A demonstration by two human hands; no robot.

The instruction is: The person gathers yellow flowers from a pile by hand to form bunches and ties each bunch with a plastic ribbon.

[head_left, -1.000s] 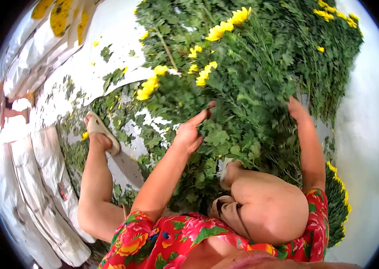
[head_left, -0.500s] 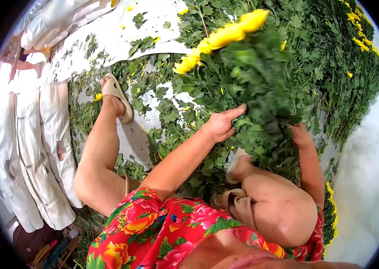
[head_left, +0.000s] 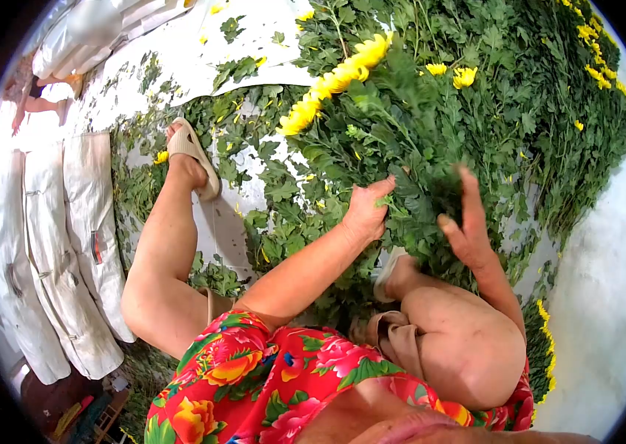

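Note:
A bunch of leafy green stems with a row of yellow flowers at its upper left lies across the middle of the view. My left hand is closed round the near left side of this bunch, its fingers partly hidden by leaves. At the right side of the bunch, my right hand has its thumb and fingers spread, close beside the leaves. Behind the bunch lies a large pile of stems, with a few yellow flowers on it.
Loose leaves litter the floor round my feet. White wrapped bundles lie at the left, and more white bundles at the upper left. Another flower bunch is beside my right knee. Part of another person shows at the far left.
The view has shifted since the first frame. The bunch's flowers have swung down and left since the middle frame. My right hand has come up beside the bunch and spread its fingers.

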